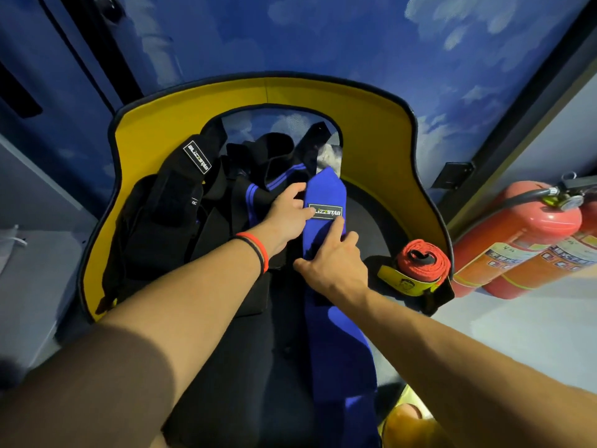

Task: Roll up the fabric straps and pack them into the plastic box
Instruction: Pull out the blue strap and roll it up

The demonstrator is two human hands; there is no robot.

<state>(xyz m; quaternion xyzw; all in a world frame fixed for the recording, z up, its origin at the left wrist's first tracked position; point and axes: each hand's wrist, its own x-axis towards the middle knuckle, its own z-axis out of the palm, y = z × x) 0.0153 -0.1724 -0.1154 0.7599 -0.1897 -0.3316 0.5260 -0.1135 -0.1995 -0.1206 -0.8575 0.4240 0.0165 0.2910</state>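
Observation:
A long blue fabric strap (326, 192) with a black logo patch lies flat down the middle of a black seat, its tail running toward me. My left hand (287, 211) rests on the strap's left edge beside the patch, fingers fairly straight. My right hand (332, 260) presses on the strap just below the patch, thumb spread to the left. A red strap (423, 260) sits rolled up at the seat's right edge. Several black straps (181, 205), some with blue stripes, lie heaped on the left. No plastic box is in view.
The seat has a tall yellow curved rim (381, 124) around its back and sides. Two red fire extinguishers (523, 240) stand on the floor to the right. A blue cloud-patterned wall is behind. A yellow object (407, 421) shows at the bottom.

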